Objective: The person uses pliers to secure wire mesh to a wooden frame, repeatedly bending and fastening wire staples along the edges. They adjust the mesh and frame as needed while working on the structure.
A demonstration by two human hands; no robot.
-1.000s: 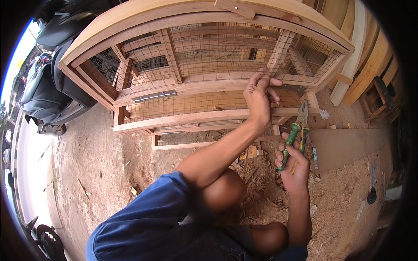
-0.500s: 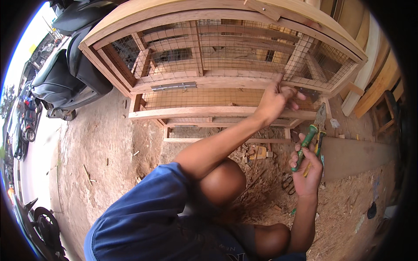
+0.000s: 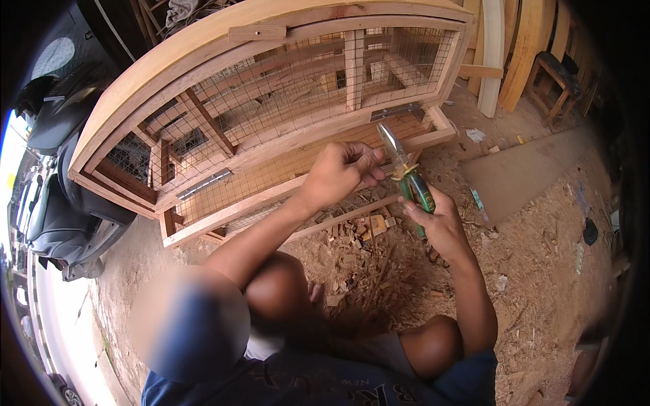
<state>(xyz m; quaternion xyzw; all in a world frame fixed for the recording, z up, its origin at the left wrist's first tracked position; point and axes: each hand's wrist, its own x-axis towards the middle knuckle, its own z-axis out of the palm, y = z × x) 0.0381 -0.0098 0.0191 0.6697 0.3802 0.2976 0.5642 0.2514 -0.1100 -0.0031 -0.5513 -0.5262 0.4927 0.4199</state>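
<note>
My right hand [image 3: 440, 223] grips the green handles of a pair of pliers [image 3: 405, 174], whose metal jaws point up and away from me. My left hand [image 3: 338, 172] is just left of the jaws, fingers curled and pinched together against the metal. Anything small between the fingertips is too tiny to make out. Both hands hover in front of a large wooden cage [image 3: 223, 145] with an arched frame and wire mesh panels, lying on the ground. My knees show below the hands.
Wood offcuts [image 3: 365, 227] and shavings litter the dirt in front of the cage. A flat board [image 3: 521, 172] lies at the right, and planks [image 3: 504, 47] lean at the back right. A parked scooter [image 3: 61, 216] stands at the left.
My left hand has come off the cage's frame and drawn back to the pliers' jaws. My right hand has lifted the pliers toward it. My head has turned, shifting the view.
</note>
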